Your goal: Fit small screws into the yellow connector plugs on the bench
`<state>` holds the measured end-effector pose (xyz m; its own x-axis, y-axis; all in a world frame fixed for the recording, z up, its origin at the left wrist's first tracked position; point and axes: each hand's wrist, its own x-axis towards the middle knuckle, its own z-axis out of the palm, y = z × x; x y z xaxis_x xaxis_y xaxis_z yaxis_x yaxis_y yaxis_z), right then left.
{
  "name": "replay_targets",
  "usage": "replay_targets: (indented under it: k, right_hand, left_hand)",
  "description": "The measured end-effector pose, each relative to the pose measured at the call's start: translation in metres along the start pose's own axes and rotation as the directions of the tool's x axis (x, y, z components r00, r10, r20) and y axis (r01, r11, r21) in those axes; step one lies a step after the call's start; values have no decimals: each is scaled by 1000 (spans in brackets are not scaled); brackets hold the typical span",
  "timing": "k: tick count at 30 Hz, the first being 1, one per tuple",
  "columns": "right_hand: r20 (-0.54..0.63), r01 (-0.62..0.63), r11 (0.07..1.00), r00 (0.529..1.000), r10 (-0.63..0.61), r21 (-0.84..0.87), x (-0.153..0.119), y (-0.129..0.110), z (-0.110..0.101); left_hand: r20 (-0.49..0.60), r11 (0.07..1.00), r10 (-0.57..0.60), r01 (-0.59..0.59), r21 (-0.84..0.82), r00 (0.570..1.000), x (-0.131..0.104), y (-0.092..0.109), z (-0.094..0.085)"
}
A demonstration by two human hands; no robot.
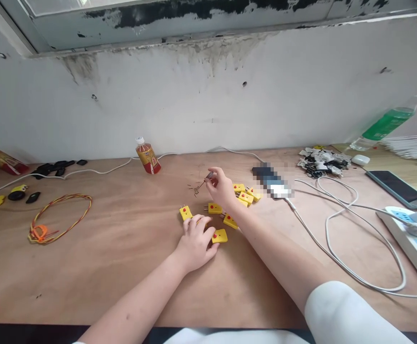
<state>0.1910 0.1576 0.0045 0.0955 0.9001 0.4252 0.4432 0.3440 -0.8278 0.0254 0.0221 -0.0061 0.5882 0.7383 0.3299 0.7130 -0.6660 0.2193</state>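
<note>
Well, left hand (196,242) is half-curled at a yellow plug (220,236) on the worktop (122,272), thumb and forefinger gripping it, likely for steadiness. Right hand (222,188) tightly pinches a small metallic piece (209,176) beside brass bits (196,191), probably heaped within reach.

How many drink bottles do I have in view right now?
3: one with red liquid, left of centre at the back; another reddish bottle at the left edge; and a green-labelled bottle at the far right. Any outside the frame can't be counted.
</note>
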Motion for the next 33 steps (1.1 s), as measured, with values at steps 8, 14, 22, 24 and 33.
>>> replay_targets:
  k: [8,14,22,24,33]
  right_hand:
    - [113,34,999,993,-30,-30,0,3,5]
    - [39,24,1000,999,-24,-8,1,2,-2]
    - [138,35,999,990,-33,-11,-5,-1,9]
    - [130,41,999,991,-40,-4,-7,-5,9]
    - [166,82,993,984,-67,-86,-8,-13,12]
  left_hand:
    - [12,997,-21,22,-80,1000,2,5,3]
    - [-65,988,-63,53,-147,996,3,4,-1]
    - [-310,951,-297,253,-175,903,2,-13,2]
    - [-360,930,-366,325,-171,858,4,-20,4]
    - [-403,882,-471,428,-197,784,6,-38,7]
